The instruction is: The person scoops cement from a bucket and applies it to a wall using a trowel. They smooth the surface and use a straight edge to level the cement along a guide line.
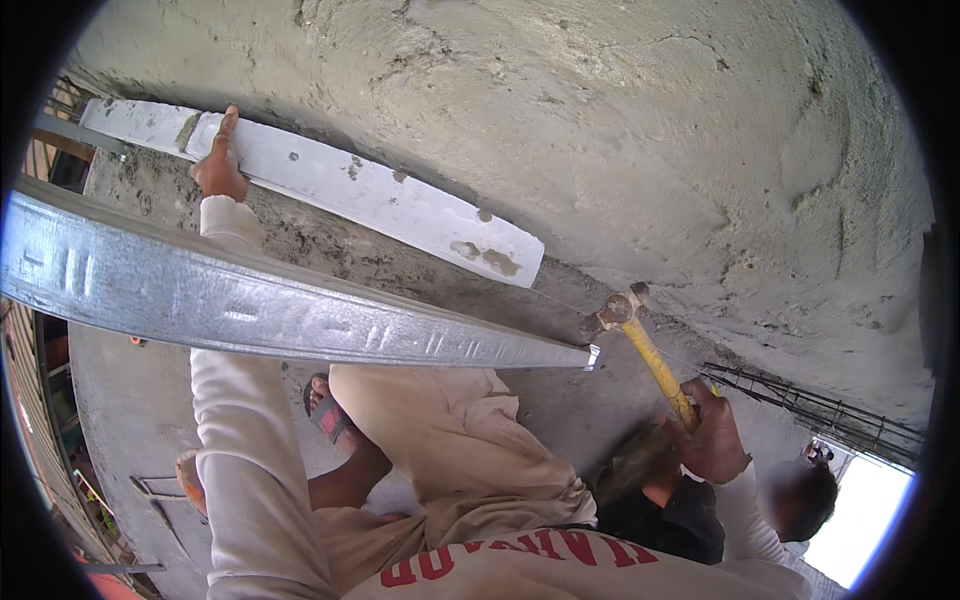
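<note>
My left hand (222, 168) holds a long white board (340, 180) at its left part, one finger laid across its face. Smears of grey mortar mark the board, which lies along the foot of the rough grey wall (600, 120). In my right hand (714, 440) is a hammer (655, 362), gripped by its yellow handle. Its rusty, stained head points up and left, just beyond the right end of the board and apart from it. A shiny galvanized metal channel (250, 305) crosses over my left forearm and hides part of it.
Another person (800, 500) is close by at the lower right. Behind my right hand, wire reinforcement (815, 400) runs along the wall's base. The grey concrete floor (130, 420) drops to a slatted structure at the far left. A bent metal rod (165, 495) lies at the lower left.
</note>
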